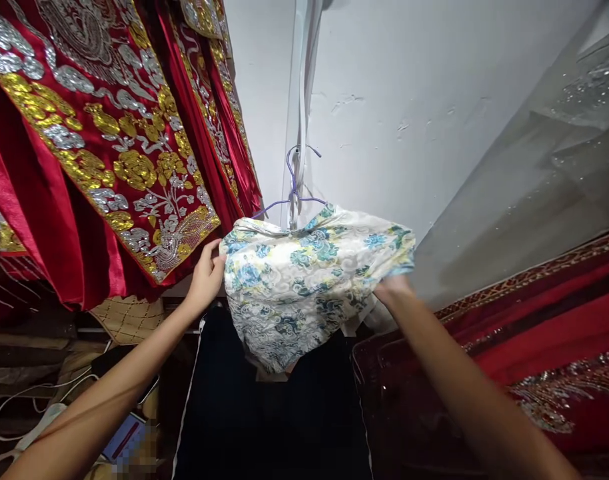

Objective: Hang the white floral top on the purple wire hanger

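A white shirt (304, 280) printed with blue and green flowers hangs spread out in front of me. Its neckline sits on a thin purple hanger (293, 193), whose hook rises against the wall. My left hand (206, 277) grips the shirt's left edge near the shoulder, fingers closed on the cloth. On the other side, my right hand (394, 287) holds the right sleeve out from below; the sleeve hem covers most of its fingers. The shirt's lower part is bunched to a point above my dark trousers (264, 427).
Red satin garments (134, 147) with gold and silver embroidery hang at the left. A white strip (297, 87) runs down the wall behind the hanger. Clear plastic covering (514, 160) and red beaded cloth (559, 373) are at the right. A lit phone screen (124, 437) and white cable (4, 417) lie lower left.
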Motion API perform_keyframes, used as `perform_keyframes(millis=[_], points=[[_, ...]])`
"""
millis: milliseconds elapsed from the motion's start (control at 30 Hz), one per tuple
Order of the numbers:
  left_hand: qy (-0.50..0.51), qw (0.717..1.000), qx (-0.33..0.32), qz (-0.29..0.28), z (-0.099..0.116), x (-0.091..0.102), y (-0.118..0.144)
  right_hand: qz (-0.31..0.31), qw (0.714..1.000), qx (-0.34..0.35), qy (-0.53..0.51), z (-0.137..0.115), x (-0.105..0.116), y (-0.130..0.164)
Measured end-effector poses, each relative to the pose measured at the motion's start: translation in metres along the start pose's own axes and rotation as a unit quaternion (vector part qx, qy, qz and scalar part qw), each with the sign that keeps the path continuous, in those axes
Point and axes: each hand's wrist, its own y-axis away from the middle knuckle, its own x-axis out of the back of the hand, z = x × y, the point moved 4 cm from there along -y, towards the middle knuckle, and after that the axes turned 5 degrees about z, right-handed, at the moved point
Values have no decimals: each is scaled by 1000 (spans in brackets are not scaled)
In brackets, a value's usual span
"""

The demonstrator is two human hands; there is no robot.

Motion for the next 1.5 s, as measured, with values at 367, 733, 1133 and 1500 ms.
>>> perform_keyframes(millis=[367, 733, 1133, 1500], points=[[-205, 957, -130, -160, 78, -34, 47, 105, 958, -73, -256, -66, 16, -17], [-58, 989, -130, 36, 97, 15, -55, 12, 989, 31, -142, -119, -13, -37], [72, 975, -140, -154, 119, -14, -38, -532, 823, 154, -127, -164, -16, 70], [279, 900, -191, -276, 205, -47, 10, -140, 925, 326, 134, -89, -67, 54]])
